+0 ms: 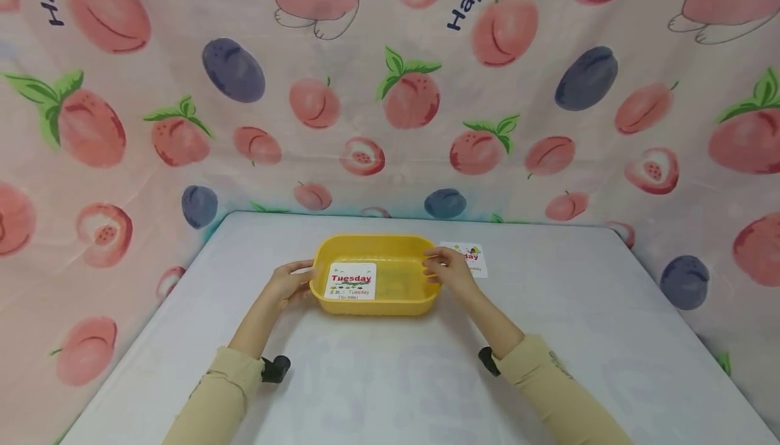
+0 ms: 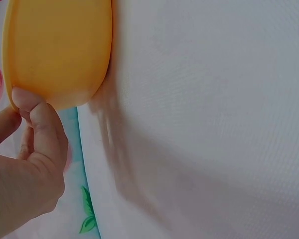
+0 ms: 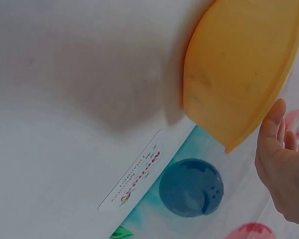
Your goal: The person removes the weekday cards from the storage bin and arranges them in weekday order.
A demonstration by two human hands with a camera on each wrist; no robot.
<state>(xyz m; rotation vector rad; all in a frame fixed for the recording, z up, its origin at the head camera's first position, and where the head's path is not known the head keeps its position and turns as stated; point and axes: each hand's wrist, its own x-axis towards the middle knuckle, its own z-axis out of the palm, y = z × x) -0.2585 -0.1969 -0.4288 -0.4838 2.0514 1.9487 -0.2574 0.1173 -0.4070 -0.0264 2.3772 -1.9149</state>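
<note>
A yellow plastic tray (image 1: 378,307) stands on the white table. Flat inside it, at the left, lies a white card printed "Tuesday" (image 1: 351,281). My left hand (image 1: 291,284) pinches the tray's left rim between thumb and fingers, which the left wrist view shows close up. At the right rim is my right hand (image 1: 452,270), its fingers loosely spread and reaching over the edge. One fingertip meets the rim in the right wrist view. Behind that hand a second white card (image 1: 478,263), which reads "Monday" in the right wrist view, lies on the table, partly covered.
The white tabletop (image 1: 390,377) spreads around the tray. A curtain (image 1: 396,187) printed with peaches and plums hangs along its back and sides. Black straps with small dark devices (image 1: 277,369) sit at both wrists.
</note>
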